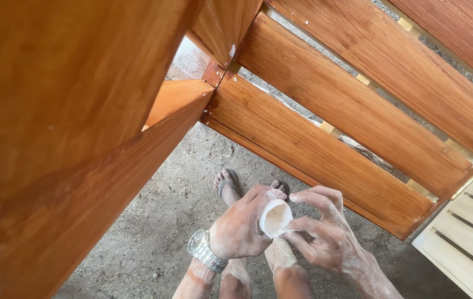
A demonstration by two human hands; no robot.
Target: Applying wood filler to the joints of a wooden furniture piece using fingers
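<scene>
**Cup in left, right fingers at rim**

Small white cup (275, 217) sits in my left hand (242, 230), gripped around its side, mouth tilted toward me. My right hand (325, 232) is pinched narrow, fingertips (292, 226) touching the cup's rim. Both hands dusty. Metal watch (206, 252) on left wrist. Below: my 2 feet in sandals (228, 185) on dirt floor (159, 232). Above and around: varnished wooden slat frame (325, 138). Unfinished pale slats (469, 232) at right.

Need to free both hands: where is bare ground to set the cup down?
Bare ground lies left of the feet, under the varnished frame. Another patch sits between the slats and the pale panel. It is crowded where the left hand, cup and right hand meet.
</scene>
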